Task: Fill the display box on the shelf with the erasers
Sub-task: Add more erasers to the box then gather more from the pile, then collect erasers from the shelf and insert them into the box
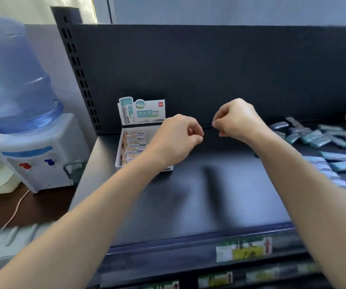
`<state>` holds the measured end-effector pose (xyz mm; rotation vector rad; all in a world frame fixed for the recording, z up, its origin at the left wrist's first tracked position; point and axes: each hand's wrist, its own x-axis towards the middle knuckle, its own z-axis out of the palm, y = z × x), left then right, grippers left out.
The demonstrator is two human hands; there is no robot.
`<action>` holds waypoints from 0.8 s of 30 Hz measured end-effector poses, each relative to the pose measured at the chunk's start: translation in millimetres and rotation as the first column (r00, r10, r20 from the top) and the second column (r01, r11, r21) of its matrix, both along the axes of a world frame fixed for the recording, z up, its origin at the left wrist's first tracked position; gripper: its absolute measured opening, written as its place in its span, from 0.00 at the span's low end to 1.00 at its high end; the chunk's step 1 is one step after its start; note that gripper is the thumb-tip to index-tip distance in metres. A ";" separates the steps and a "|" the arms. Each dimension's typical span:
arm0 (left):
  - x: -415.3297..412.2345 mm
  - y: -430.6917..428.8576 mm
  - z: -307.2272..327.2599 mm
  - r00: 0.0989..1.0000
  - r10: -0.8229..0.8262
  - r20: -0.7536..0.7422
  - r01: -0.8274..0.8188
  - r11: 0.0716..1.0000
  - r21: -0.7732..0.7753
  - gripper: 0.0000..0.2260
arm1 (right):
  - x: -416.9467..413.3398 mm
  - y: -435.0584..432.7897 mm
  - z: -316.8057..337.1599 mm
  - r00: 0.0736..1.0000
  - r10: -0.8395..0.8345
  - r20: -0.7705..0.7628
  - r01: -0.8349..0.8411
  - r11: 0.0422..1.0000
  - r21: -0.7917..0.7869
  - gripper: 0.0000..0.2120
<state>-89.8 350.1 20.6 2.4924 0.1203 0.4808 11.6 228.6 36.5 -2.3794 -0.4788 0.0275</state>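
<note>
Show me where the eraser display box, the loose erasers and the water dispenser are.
display box (145, 113): head view, its upright header card.
loose erasers (344, 165): head view, one teal-wrapped eraser on the right.
water dispenser (37, 166): head view, white front between the taps.

Display box (126, 155) sits left on the shelf (220, 195), loose erasers (322, 140) right.

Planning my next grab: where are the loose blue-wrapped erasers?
Head view: the blue-wrapped erasers lie scattered on the right side of the black shelf, right of the right hand, across from the white cardboard display box at left.
</note>
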 end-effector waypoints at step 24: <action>123.6 -158.6 -38.9 0.941 -0.008 -0.337 0.051 0.991 0.120 0.08 | 85.4 -217.9 -21.3 0.988 0.092 -0.127 -0.136 0.903 -0.408 0.09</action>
